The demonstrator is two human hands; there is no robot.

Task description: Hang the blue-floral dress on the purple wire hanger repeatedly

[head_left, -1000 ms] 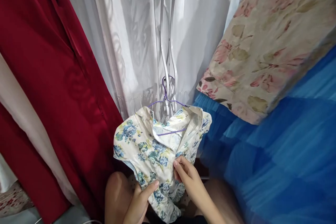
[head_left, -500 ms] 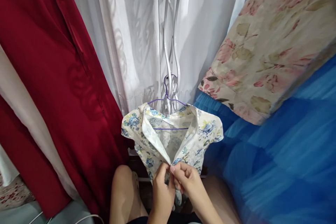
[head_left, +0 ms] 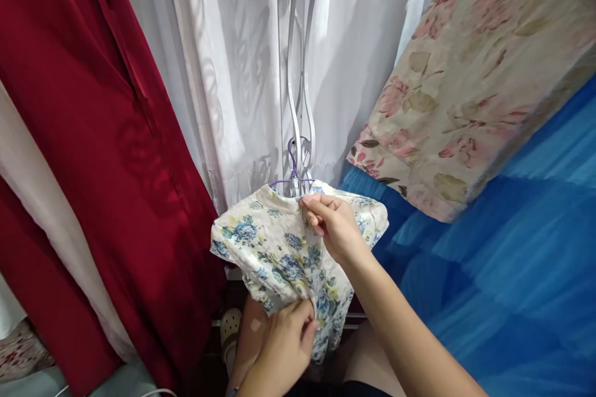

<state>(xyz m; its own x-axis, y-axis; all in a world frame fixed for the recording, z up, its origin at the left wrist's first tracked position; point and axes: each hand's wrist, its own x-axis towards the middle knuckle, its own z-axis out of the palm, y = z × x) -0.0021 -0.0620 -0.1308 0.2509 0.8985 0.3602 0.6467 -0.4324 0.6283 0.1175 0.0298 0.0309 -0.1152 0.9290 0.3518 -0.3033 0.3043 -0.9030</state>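
A floral garment (head_left: 288, 263), best kept taut, is pinched at the neckline (head_left: 285, 200) by the right hand (head_left: 334, 224) and lower by the left hand (head_left: 285, 340)

I notice the shoe first: a cream clog (head_left: 230, 325), round-toed and dotted with small dark holes. The left leg (head_left: 251, 325) just beside the clog is bare, as is the right leg (head_left: 376, 356), farther right of it. Black or nearly black cloth (head_left: 365, 390) shows at the lap, right of and lower than the clog. The left hand (head_left: 289, 336) and right hand (head_left: 339, 224) are bare, like both forearms (head_left: 403, 313).
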